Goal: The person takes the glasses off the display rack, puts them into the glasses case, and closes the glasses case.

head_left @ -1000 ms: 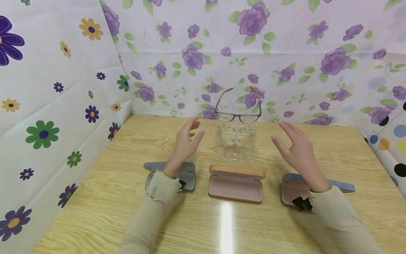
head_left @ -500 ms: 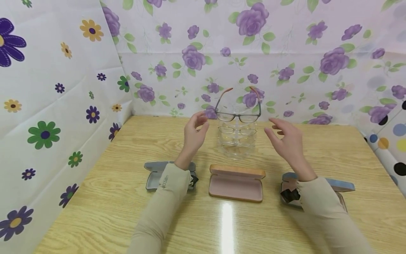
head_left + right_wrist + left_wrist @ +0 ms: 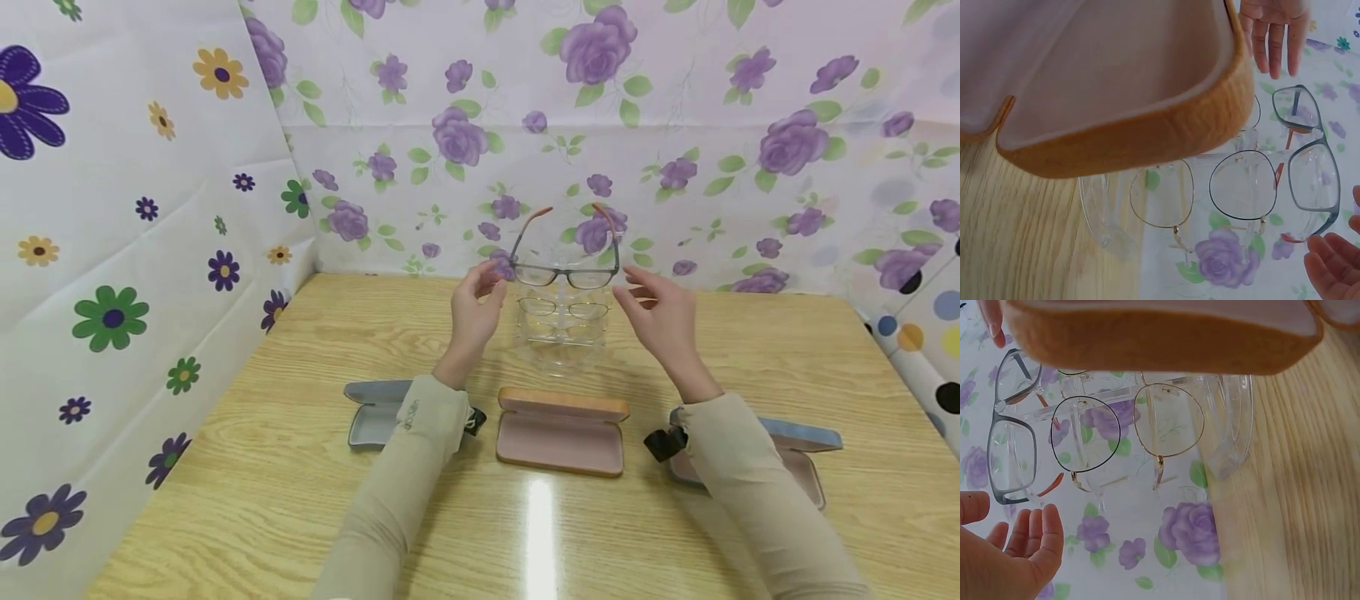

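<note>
Dark-framed eyeglasses (image 3: 562, 272) with orange temple tips sit on top of a clear display stand (image 3: 557, 367). Below them hang thin black-and-gold round glasses (image 3: 1119, 428) and gold-rimmed glasses (image 3: 1203, 419). My left hand (image 3: 476, 321) is beside the left end of the top pair, its fingers loosely bent and a small gap from the frame in the left wrist view. On the other side, my right hand (image 3: 663, 321) has thumb and fingers apart around the right hinge area. Its fingertips (image 3: 1317, 253) look very near the frame; contact cannot be told.
An orange-brown case (image 3: 558, 446) lies open in front of the stand. A grey case (image 3: 371, 427) at left and a blue case (image 3: 802, 479) at right, both open, are partly covered by my sleeves. Flowered cloth (image 3: 450, 67) hangs behind the wooden table (image 3: 262, 500).
Both hands have moved inward toward the dark-framed eyeglasses, the left one rightward and the right one leftward. The glasses, stand and cases have stayed in place.
</note>
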`<state>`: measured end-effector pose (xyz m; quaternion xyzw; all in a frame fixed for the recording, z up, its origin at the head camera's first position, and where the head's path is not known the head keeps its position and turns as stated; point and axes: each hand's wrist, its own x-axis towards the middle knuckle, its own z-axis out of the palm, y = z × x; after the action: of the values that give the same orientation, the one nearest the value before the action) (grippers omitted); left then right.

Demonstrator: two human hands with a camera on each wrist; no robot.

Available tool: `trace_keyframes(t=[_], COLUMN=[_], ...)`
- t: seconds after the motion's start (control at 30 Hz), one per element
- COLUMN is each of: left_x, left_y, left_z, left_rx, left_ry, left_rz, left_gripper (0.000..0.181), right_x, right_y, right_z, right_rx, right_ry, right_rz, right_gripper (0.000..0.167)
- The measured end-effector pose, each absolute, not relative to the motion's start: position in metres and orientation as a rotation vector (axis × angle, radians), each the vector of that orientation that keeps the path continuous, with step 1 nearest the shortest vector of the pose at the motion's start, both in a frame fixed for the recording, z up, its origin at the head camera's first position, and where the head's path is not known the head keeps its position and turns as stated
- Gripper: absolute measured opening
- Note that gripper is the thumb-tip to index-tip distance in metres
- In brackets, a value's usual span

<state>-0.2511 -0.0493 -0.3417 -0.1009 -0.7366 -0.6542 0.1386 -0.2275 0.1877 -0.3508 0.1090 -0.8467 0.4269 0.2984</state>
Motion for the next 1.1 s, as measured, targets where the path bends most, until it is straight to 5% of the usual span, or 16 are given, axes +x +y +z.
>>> trace_keyframes(t=[0.5, 1.1], left_x=[-0.278, -0.270], left_y=[-0.037, -0.036], left_z=[-0.357, -0.348], left_rx=[-0.381, -0.452], left_ry=[-2.102, -2.147], left_rz=[-1.853, -1.658], left_gripper=[0.028, 0.025], right_x=[-0.245, -0.238], right_y=[0.182, 0.182], right_z=[-0.355, -0.343], right_rx=[0.234, 0.175], right_ry=[-2.278, -2.267], right_rz=[1.335, 1.296], right_gripper=[0.036, 0.030])
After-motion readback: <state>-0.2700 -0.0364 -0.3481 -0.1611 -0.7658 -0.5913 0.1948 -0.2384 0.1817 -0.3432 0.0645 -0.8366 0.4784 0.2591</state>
